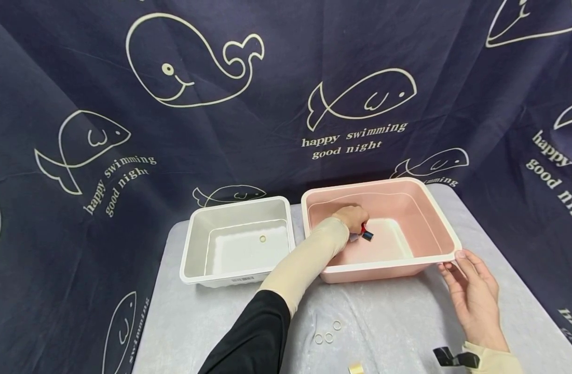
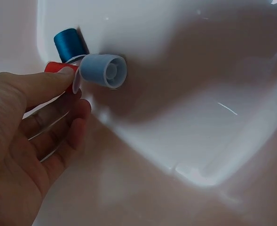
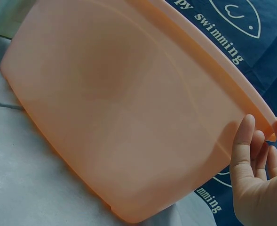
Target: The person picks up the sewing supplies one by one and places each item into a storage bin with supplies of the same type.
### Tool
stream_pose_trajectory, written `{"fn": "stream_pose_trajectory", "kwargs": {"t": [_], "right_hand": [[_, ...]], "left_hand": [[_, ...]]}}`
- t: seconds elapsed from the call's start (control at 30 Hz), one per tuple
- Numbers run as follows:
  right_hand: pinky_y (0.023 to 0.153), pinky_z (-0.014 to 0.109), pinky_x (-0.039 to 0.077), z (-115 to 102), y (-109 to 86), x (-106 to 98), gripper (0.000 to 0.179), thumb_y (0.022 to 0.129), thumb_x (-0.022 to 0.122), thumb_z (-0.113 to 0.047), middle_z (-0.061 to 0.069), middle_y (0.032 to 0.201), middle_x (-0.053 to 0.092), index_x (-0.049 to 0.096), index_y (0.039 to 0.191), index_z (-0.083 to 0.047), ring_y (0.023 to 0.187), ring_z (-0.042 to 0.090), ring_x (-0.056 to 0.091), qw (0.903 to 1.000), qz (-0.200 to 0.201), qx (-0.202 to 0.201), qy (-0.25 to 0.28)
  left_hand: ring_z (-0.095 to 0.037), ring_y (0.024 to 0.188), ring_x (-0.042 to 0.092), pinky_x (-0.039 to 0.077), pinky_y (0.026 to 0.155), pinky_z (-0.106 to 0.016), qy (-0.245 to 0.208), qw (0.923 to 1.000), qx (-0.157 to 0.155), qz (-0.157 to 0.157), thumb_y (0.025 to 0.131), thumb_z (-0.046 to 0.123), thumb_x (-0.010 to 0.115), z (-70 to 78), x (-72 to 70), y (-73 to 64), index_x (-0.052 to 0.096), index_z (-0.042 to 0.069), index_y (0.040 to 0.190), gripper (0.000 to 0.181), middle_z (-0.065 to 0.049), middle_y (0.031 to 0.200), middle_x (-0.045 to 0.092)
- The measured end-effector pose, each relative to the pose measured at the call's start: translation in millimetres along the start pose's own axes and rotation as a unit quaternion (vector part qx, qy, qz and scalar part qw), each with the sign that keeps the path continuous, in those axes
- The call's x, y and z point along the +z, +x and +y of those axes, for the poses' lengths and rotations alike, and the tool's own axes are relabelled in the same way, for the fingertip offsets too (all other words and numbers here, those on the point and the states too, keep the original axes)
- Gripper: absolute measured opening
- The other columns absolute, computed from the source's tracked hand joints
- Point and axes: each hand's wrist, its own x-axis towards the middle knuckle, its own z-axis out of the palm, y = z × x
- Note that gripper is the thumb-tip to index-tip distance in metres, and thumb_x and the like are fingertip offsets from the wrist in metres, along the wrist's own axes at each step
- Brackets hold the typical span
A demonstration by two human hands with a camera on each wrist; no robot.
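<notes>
My left hand (image 1: 352,217) reaches down into the pink basin (image 1: 389,267). Between its thumb and fingers it pinches a red thread spool (image 2: 58,67), partly hidden by the thumb. Right beside the red one are a teal thread spool (image 2: 69,44) and a pale blue spool (image 2: 100,70), whose hollow end faces the camera. My right hand (image 1: 475,296) grips the rim of the pink basin at its front right corner, thumb on the rim and fingers below. The basin's outer wall (image 3: 105,108) fills most of the right wrist view.
Left of the pink basin stands a white basin (image 1: 189,259) with a small ring (image 1: 262,239) inside. Several small rings (image 1: 329,337) and a yellowish piece (image 1: 355,368) lie on the grey cloth (image 1: 384,322) in front. A dark blue printed curtain (image 1: 276,140) surrounds the table.
</notes>
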Motion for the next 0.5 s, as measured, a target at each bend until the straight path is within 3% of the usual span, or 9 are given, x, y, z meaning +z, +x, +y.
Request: {"fn": "stream_pose_trajectory", "kwargs": {"t": [0.37,0.5], "right_hand": [[0.086,0.03,0.064,0.9,-0.5,-0.6,0.021,0.104,0.054,0.003,0.008,0.114,0.064,0.068,0.119,-0.001,0.088,0.019,0.07,1.0,0.006,-0.001,-0.003],[0.086,0.029,0.064,0.2,0.5,0.5,0.021,0.104,0.055,0.002,0.008,0.115,0.064,0.067,0.12,-0.002,0.089,0.018,0.07,0.9999,0.011,-0.001,-0.01]], "left_hand": [[-0.008,0.083,0.059,0.05,0.077,-0.022,0.022,0.9996,-0.008,0.013,0.086,0.026,0.083,1.8,-1.8,0.6,0.074,0.021,0.099,0.016,0.009,0.1,0.072],[-0.008,0.088,0.061,0.052,0.082,-0.023,0.046,0.9985,-0.019,0.025,0.085,0.03,0.085,3.7,-0.7,2.6,0.071,0.022,0.095,0.019,0.009,0.102,0.071]]}}
